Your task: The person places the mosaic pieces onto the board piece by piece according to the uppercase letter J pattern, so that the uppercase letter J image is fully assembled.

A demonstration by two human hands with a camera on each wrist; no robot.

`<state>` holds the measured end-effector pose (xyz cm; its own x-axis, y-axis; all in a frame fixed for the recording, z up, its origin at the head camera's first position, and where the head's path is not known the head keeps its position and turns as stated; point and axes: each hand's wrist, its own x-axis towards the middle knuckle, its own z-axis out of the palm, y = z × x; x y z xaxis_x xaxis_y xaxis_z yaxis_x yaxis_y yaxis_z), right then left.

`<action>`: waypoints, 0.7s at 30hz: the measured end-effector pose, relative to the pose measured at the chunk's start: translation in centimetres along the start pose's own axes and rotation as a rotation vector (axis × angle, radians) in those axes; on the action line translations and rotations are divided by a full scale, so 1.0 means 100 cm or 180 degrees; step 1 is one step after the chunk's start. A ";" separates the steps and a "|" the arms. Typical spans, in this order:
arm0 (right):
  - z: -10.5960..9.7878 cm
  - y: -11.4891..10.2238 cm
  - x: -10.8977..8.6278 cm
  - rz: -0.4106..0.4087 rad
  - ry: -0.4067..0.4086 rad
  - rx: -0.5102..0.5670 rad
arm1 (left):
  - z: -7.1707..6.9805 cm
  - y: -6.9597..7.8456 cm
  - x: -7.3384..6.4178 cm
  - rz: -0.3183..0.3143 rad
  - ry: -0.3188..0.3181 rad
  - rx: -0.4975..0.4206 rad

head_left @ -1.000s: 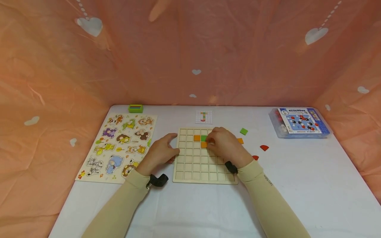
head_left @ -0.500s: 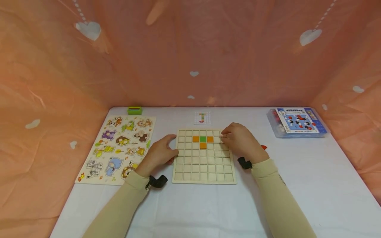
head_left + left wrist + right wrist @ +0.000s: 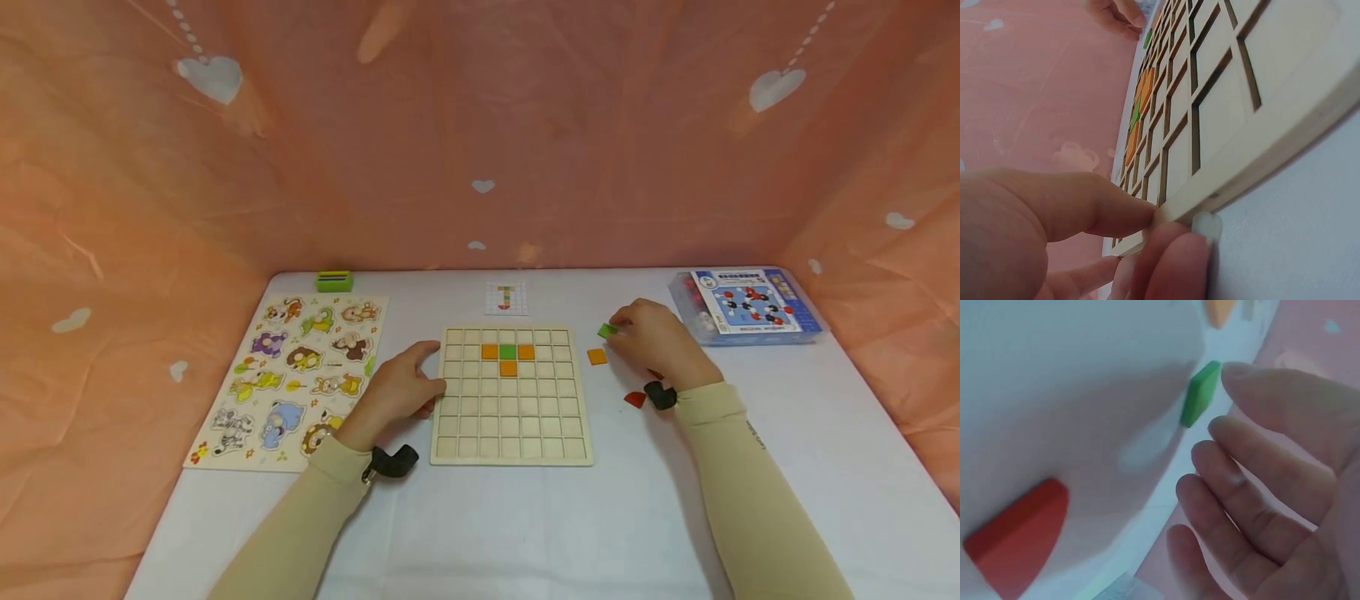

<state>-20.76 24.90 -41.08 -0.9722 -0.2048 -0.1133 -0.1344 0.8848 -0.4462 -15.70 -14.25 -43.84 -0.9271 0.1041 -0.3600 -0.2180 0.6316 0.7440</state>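
In the head view, with the gridded wooden board at the centre of the dial, the animal board lies flat at 9 o'clock. A small green box with a striped top stands at 10 o'clock. Also at 9 o'clock, the left hand touches the gridded board's left edge; its thumb and index finger stand apart, both against the rim.

In the grid's second row sit a left orange tile, a centre green tile and a right orange tile, with a lower orange tile directly below the green one. A pattern card lies at 12 o'clock. Near 2 o'clock, off the board, are a loose orange tile and a loose green tile.

The right hand is at the loose green tile, thumb and fingertips apart; whether they touch it, one cannot tell. At 3 o'clock a red piece lies near the wrist. A clear plastic case rests farther out at 2 o'clock.
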 end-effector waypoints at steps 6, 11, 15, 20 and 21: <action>0.001 0.007 0.006 -0.0007 -0.0065 -0.0081 | 0.000 0.000 -0.001 0.0023 0.0001 -0.0022; 0.003 0.007 0.010 0.0026 -0.0088 -0.0081 | 0.000 -0.001 0.000 0.0065 0.0039 0.0079; 0.004 0.008 0.011 0.0027 -0.0078 -0.0084 | 0.000 -0.001 0.001 0.0080 0.0036 0.0114; 0.007 0.006 0.008 0.0013 -0.0041 -0.0016 | 0.000 0.000 0.001 0.0121 0.0041 0.0153; 0.008 0.004 0.007 -0.0003 -0.0027 0.0001 | -0.001 0.000 0.000 0.0124 0.0045 0.0156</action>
<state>-21.29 24.75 -42.03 -0.9704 -0.2093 -0.1202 -0.1354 0.8844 -0.4467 -15.75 -14.31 -43.83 -0.9389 0.1188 -0.3231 -0.1668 0.6641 0.7288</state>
